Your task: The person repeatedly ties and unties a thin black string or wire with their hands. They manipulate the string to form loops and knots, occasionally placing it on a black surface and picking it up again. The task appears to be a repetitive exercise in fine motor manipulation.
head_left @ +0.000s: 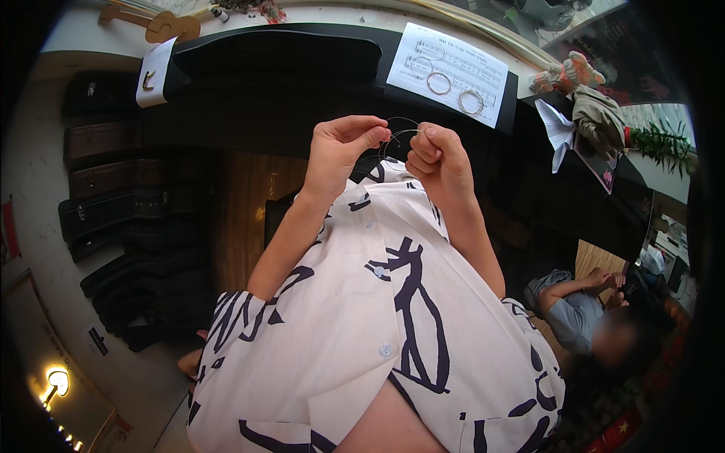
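Observation:
My left hand [348, 150] pinches one side of a thin coiled string [403, 119], which looks like an instrument string, between thumb and fingertips. Close to it, my right hand [439, 153] has its fingers curled around the other side of the coil. Both hands are raised in front of my patterned shirt. Beyond them, a sheet of printed music [453, 62] lies on a black surface. On the paper rest a copper-coloured coil [439, 83], a paler coil [470, 102] and fainter silvery coils [422, 67].
A white paper [154, 79] with a small curved metal piece lies at the far left of the black surface. Instrument cases [113, 206] are stacked at left. A folded paper [554, 130], crumpled cloth [597, 116] and plant stand at right. Another person [575, 323] sits at lower right.

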The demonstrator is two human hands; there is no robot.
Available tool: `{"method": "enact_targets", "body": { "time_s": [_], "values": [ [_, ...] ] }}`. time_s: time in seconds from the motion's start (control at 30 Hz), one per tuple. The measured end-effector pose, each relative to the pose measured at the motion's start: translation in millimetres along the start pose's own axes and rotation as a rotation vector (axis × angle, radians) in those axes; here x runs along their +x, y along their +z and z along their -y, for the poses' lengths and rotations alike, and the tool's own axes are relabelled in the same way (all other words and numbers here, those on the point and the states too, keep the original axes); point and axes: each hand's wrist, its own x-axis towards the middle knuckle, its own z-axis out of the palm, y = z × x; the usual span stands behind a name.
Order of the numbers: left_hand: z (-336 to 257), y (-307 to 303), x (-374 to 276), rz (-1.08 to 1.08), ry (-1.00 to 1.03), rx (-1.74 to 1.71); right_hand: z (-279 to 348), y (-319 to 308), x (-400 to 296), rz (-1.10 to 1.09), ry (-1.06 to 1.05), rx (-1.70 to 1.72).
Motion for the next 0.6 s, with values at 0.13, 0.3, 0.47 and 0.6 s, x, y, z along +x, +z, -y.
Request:
{"method": "enact_targets", "body": {
  "time_s": [0.13,0.3,0.47,0.6],
  "values": [
    [1.3,-2.0,0.2,0.007,-0.073,-0.023,-1.9,-3.1,0.4,-0.024,-0.002,-0.011],
    [-1.6,-0.1,-1.6,0.027,-0.208,-0.157,-4.7,-8.2,1.9,-0.019,-0.019,-0.046],
    [4.9,2.1,-2.0,0.079,-0.321,-0.278,-6.5,-8.7,2.0,-0.03,-0.08,-0.049],
    [16.5,3.2,-3.1,0.186,-0.408,-0.351,-9.9,-9.8,3.0,-0.069,-0.158,-0.07]
  ]
}}
